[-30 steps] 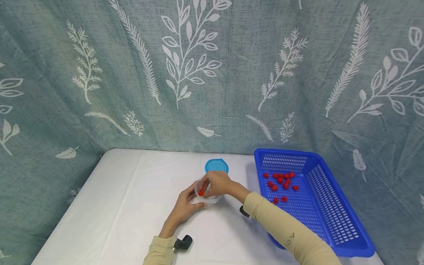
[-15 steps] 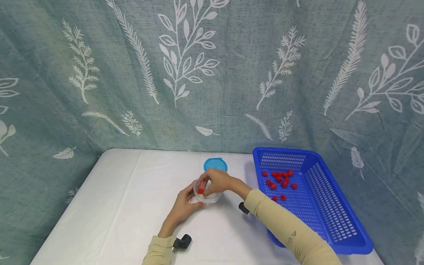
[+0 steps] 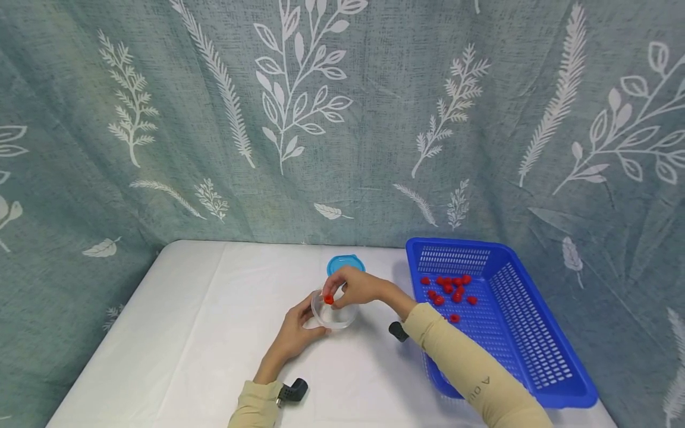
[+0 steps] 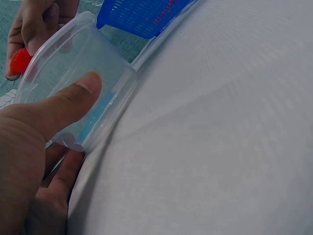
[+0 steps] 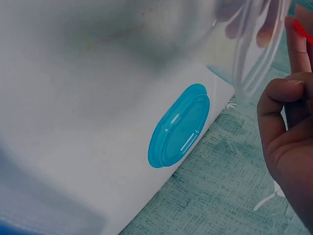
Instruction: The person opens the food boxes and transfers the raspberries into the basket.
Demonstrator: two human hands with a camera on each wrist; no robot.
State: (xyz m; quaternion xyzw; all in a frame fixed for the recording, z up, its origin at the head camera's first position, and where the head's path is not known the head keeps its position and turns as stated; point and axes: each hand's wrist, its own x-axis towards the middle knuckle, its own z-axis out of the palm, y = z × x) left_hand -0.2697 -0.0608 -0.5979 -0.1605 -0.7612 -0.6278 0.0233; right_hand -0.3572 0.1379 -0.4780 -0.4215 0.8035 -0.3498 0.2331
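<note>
My left hand (image 3: 296,331) grips a clear plastic tub (image 3: 340,324) standing on the white table, its thumb along the near side and fingers round the other side. My right hand (image 3: 357,285) pinches a small red raspberry (image 3: 329,299) between thumb and fingers, right over the tub's rim. In the left wrist view the raspberry (image 4: 20,60) shows at the rim, beyond the clear wall (image 4: 110,56). Only part of the raspberry (image 5: 303,31) appears at the edge of the right wrist view. No other red shows inside the tub.
Just behind the tub lies a blue lid (image 3: 345,262). A large blue slotted basket (image 3: 527,356) stands on the right with several raspberries (image 3: 457,290) in it; the right forearm crosses its near left corner. A leaf-patterned curtain (image 3: 225,196) hangs behind the table.
My right hand has lifted slightly with the raspberry, from down inside the tub to its rim. The left hand keeps holding the tub. The head view has shifted a little.
</note>
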